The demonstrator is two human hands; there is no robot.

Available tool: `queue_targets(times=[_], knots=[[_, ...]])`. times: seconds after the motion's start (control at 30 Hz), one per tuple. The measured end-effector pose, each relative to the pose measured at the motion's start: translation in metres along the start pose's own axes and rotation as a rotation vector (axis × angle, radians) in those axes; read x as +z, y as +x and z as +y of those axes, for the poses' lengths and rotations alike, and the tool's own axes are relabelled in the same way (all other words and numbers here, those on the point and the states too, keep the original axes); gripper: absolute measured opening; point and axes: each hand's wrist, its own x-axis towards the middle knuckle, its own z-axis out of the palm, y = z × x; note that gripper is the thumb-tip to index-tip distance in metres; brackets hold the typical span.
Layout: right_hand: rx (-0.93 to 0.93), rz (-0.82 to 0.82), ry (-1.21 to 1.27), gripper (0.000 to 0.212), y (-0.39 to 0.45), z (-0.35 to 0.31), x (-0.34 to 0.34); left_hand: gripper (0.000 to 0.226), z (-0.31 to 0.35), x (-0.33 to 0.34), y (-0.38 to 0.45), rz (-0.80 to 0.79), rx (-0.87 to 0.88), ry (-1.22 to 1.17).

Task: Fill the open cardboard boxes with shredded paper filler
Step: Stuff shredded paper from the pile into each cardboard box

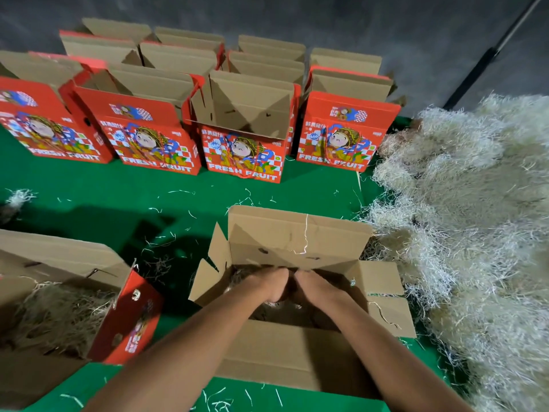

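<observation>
Both hands are down inside the near open box (300, 281), side by side, wrists touching the near wall. Left hand (267, 285) and right hand (315, 288) have fingers curled downward into the filler; likely pressing or clutching a wad at the box bottom, but the fingertips are hidden, so the grip can't be confirmed. Flaps are splayed outward, presumably to keep the mouth clear for stuffing.

The box sits just beside the shredded paper pile (463, 233) at 3 o'clock, a short reach for refills. The filled box (59, 310) at 8 o'clock already holds filler and looks parked aside as done. A row of red printed boxes (243, 126) at 12 o'clock stands upright, flaps up, insides bare where visible: queue still to fill. Judged early in the batch.

The surface is green matting (118, 191), littered with stray strands. Beyond it at 12 o'clock is a dark grey floor (386, 31); a dark pole (481, 72) runs diagonally at 1 o'clock. Lighting is dim.
</observation>
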Motion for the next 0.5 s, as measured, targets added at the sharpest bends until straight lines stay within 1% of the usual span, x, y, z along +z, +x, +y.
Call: queue_targets(times=[0.07,0.1,0.13,0.17,0.23,0.3,0.33,0.37,0.4,0.43,0.5], knots=[[-0.019,-0.116,0.052,0.042,0.007,0.005,0.003,0.051,-0.007,0.008,0.007,-0.117,-0.026,-0.012],[-0.014,-0.158,0.064,0.046,0.009,0.008,0.006,0.057,-0.01,0.013,0.011,-0.157,-0.048,-0.002],[-0.016,-0.179,0.084,0.048,0.01,0.012,0.006,0.056,-0.012,0.015,0.014,-0.175,-0.056,-0.004],[-0.015,-0.186,0.092,0.046,0.009,0.015,0.005,0.047,-0.012,0.012,0.014,-0.176,-0.051,-0.023],[-0.016,-0.171,0.172,0.034,0.006,0.019,-0.001,0.026,-0.011,-0.001,0.014,-0.147,-0.038,-0.086],[0.004,-0.197,0.343,0.021,0.001,0.019,-0.007,0.025,-0.008,-0.012,0.014,-0.151,-0.013,-0.153],[0.004,-0.221,0.359,0.024,0.0,0.02,-0.007,0.027,-0.006,-0.014,0.012,-0.175,-0.003,-0.172],[0.012,-0.241,0.311,0.036,-0.002,0.02,-0.006,0.029,-0.005,-0.011,0.011,-0.202,0.0,-0.151],[0.032,-0.259,0.212,0.05,-0.005,0.02,-0.003,0.029,-0.007,-0.007,0.008,-0.234,-0.011,-0.094],[0.064,-0.277,0.098,0.055,-0.008,0.021,0.0,0.032,-0.009,-0.002,0.005,-0.271,-0.031,-0.021],[0.082,-0.308,-0.009,0.052,-0.008,0.025,0.006,0.045,-0.016,0.004,0.003,-0.305,-0.06,0.058]])
